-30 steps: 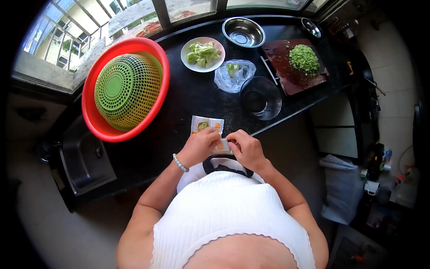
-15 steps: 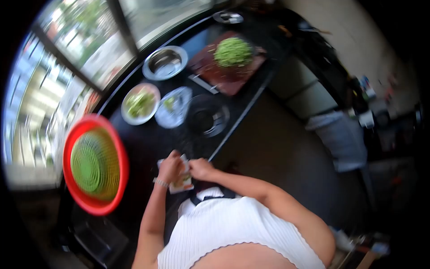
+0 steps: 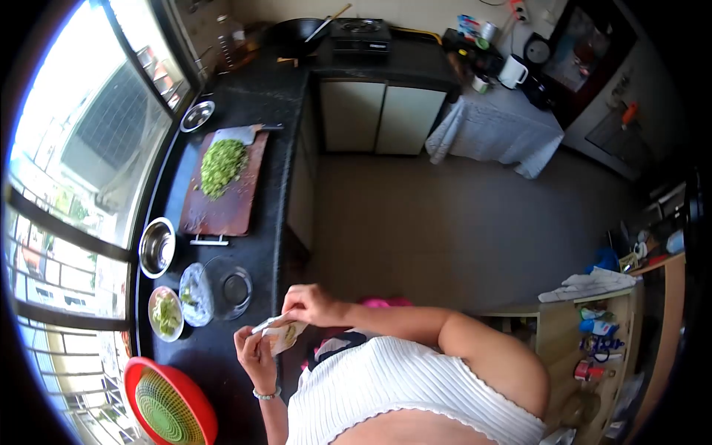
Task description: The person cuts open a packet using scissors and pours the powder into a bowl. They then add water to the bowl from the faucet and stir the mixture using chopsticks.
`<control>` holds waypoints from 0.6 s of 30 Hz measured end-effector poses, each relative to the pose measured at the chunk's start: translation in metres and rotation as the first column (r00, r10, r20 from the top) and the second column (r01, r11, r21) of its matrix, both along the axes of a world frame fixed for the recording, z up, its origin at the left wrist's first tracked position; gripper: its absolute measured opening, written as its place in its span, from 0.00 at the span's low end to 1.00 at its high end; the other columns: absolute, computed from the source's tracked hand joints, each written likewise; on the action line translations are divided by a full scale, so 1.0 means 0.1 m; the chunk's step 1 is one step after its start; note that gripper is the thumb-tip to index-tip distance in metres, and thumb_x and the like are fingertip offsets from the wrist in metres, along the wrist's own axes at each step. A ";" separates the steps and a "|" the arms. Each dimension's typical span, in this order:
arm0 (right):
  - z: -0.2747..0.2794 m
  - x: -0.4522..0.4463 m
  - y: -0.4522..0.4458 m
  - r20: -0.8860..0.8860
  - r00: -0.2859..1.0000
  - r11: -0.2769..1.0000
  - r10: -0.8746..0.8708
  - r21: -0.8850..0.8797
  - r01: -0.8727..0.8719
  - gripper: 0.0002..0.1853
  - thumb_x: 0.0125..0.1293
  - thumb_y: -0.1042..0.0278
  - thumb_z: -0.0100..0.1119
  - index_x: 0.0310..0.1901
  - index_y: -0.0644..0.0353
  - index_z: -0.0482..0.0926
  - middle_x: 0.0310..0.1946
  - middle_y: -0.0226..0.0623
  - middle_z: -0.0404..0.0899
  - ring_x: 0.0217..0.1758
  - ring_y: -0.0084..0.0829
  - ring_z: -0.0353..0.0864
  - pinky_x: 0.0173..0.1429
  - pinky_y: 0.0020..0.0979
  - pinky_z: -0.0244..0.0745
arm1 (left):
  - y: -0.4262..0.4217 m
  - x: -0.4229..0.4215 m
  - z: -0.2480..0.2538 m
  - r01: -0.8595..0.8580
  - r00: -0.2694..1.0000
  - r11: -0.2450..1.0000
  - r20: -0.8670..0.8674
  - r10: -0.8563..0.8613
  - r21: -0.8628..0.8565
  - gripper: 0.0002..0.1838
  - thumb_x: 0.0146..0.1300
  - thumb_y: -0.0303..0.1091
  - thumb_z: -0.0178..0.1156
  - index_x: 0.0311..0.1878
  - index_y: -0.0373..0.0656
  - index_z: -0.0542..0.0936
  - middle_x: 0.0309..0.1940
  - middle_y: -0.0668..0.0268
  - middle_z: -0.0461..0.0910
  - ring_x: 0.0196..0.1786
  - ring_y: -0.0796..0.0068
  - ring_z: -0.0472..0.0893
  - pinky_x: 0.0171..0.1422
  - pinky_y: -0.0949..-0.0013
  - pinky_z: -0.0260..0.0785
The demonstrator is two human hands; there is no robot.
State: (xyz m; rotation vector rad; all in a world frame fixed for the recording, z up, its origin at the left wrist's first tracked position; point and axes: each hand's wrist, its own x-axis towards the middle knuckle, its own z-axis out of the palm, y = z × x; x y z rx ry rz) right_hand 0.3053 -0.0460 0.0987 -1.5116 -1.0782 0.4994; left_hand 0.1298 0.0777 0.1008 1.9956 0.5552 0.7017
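Observation:
A small white packet (image 3: pixel 285 337) with faint printing is held up in front of my body, near the counter's edge. My left hand (image 3: pixel 255 357), a beaded bracelet at its wrist, is closed on the packet's left side. At its top edge, the fingers of my right hand (image 3: pixel 315 304) are pinched on it. Whether the packet has been torn I cannot tell. Closest on the counter are a clear glass bowl (image 3: pixel 239 291) and a clear plastic bag (image 3: pixel 195 295) with green scraps.
On the dark counter (image 3: pixel 259 185) are a cutting board (image 3: pixel 222 219) with chopped greens (image 3: pixel 222 167), a cleaver (image 3: pixel 237 134), steel bowls (image 3: pixel 157 248), a bowl of pale green pieces (image 3: pixel 165 314) and a red basin (image 3: pixel 200 404) with a green strainer (image 3: pixel 159 408). A wok (image 3: pixel 293 35) stands at the back.
My view has swung to the right, bringing the stove and floor into sight. Both hands still grip the packet, which is now raised and tilted, with my right hand higher than my left.

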 end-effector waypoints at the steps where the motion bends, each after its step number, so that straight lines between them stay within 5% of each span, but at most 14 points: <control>1: 0.11 0.23 -0.24 -0.019 1.000 0.999 -0.013 -0.029 0.012 0.05 0.56 0.70 0.64 0.30 0.62 0.80 0.27 0.35 0.77 0.31 0.27 0.78 0.36 0.29 0.73 | -0.15 0.19 0.12 0.041 0.999 0.999 -0.022 -0.041 0.024 0.02 0.55 0.20 0.58 0.32 0.35 0.76 0.45 0.58 0.73 0.43 0.69 0.72 0.46 0.72 0.66; 4: 0.26 0.94 -1.09 -0.544 0.836 0.988 -0.075 -0.151 -0.010 0.07 0.57 0.69 0.64 0.28 0.63 0.79 0.23 0.29 0.78 0.30 0.18 0.77 0.34 0.27 0.73 | -0.60 0.83 0.28 0.200 0.976 0.961 0.045 -0.212 0.190 0.01 0.56 0.22 0.58 0.32 0.37 0.77 0.49 0.59 0.73 0.36 0.75 0.72 0.35 0.76 0.62; 5: 0.13 1.15 -1.32 -0.402 0.885 0.962 -0.234 -0.226 0.152 0.06 0.55 0.70 0.64 0.27 0.63 0.79 0.23 0.31 0.78 0.28 0.21 0.77 0.33 0.28 0.73 | -0.81 1.05 0.40 0.221 0.974 0.969 0.027 -0.225 0.106 0.02 0.53 0.19 0.60 0.31 0.36 0.78 0.46 0.57 0.76 0.32 0.75 0.73 0.32 0.75 0.62; 6: 0.13 1.31 -1.60 0.168 0.916 0.914 -0.365 -0.122 0.387 0.05 0.53 0.71 0.64 0.25 0.62 0.79 0.23 0.35 0.77 0.26 0.27 0.77 0.32 0.30 0.72 | -1.00 1.27 0.37 0.281 0.953 0.957 0.098 -0.287 0.071 0.03 0.53 0.17 0.60 0.31 0.35 0.78 0.45 0.57 0.76 0.28 0.77 0.71 0.30 0.77 0.62; 7: 0.27 1.41 -1.86 0.253 0.890 0.890 -0.380 -0.163 0.426 0.05 0.50 0.71 0.65 0.25 0.62 0.79 0.23 0.37 0.76 0.26 0.31 0.77 0.32 0.31 0.72 | -1.17 1.48 0.42 0.349 0.932 0.934 0.074 -0.355 0.079 0.04 0.53 0.17 0.59 0.31 0.34 0.78 0.45 0.57 0.76 0.28 0.77 0.73 0.29 0.76 0.64; 8: 0.47 1.48 -2.13 0.178 0.937 0.918 -0.302 -0.212 0.336 0.06 0.52 0.73 0.66 0.24 0.63 0.79 0.23 0.33 0.74 0.24 0.25 0.74 0.31 0.27 0.70 | -1.36 1.71 0.47 0.423 0.901 0.902 0.066 -0.429 0.091 0.04 0.52 0.16 0.59 0.31 0.34 0.78 0.45 0.57 0.76 0.29 0.76 0.75 0.29 0.76 0.67; 10: 0.44 1.67 -2.65 -0.083 0.977 0.980 -0.198 -0.030 0.196 0.06 0.52 0.72 0.67 0.26 0.62 0.79 0.23 0.32 0.74 0.24 0.23 0.73 0.30 0.26 0.68 | -1.77 2.14 0.51 0.551 0.823 0.827 0.090 -0.560 0.107 0.03 0.53 0.17 0.58 0.31 0.34 0.77 0.45 0.58 0.76 0.30 0.76 0.74 0.31 0.75 0.65; 11: 0.51 1.78 -2.94 -0.401 0.900 0.981 -0.169 -0.154 0.116 0.06 0.52 0.71 0.66 0.26 0.61 0.78 0.24 0.33 0.73 0.25 0.27 0.75 0.31 0.30 0.69 | -1.98 2.33 0.55 0.610 0.787 0.791 0.078 -0.612 0.044 0.04 0.53 0.17 0.58 0.31 0.35 0.77 0.45 0.57 0.77 0.33 0.74 0.77 0.32 0.74 0.67; 12: 0.51 1.86 -3.20 -0.080 0.915 0.903 -0.395 -0.220 0.370 0.06 0.52 0.70 0.65 0.26 0.60 0.77 0.24 0.34 0.73 0.26 0.30 0.76 0.31 0.31 0.70 | -2.19 2.53 0.59 0.672 0.739 0.740 0.032 -0.673 0.036 0.04 0.52 0.17 0.59 0.31 0.35 0.78 0.46 0.56 0.77 0.35 0.71 0.78 0.34 0.73 0.69; 14: 0.40 1.97 -3.57 0.554 0.556 0.584 -0.620 -0.147 0.798 0.07 0.53 0.69 0.64 0.24 0.58 0.75 0.25 0.35 0.74 0.28 0.36 0.77 0.32 0.34 0.72 | -2.56 2.94 0.58 0.766 0.620 0.617 0.046 -0.783 0.182 0.03 0.53 0.18 0.61 0.32 0.34 0.79 0.46 0.55 0.76 0.34 0.68 0.81 0.32 0.71 0.74; 16: 0.46 2.03 -3.94 0.453 0.613 0.613 -0.647 -0.168 0.772 0.08 0.54 0.70 0.62 0.24 0.60 0.73 0.26 0.35 0.74 0.28 0.39 0.77 0.32 0.37 0.71 | -2.91 3.33 0.53 0.832 0.502 0.493 0.032 -0.864 0.252 0.04 0.51 0.19 0.64 0.31 0.36 0.81 0.49 0.55 0.76 0.29 0.72 0.78 0.30 0.72 0.71; 18: 0.51 2.11 -4.23 -0.004 0.757 0.749 -0.653 -0.150 0.646 0.09 0.54 0.70 0.62 0.24 0.60 0.71 0.26 0.36 0.74 0.29 0.40 0.77 0.33 0.38 0.71 | -3.23 3.68 0.43 0.893 0.401 0.400 0.040 -0.915 0.208 0.05 0.50 0.19 0.64 0.32 0.36 0.81 0.50 0.55 0.76 0.27 0.73 0.76 0.29 0.73 0.70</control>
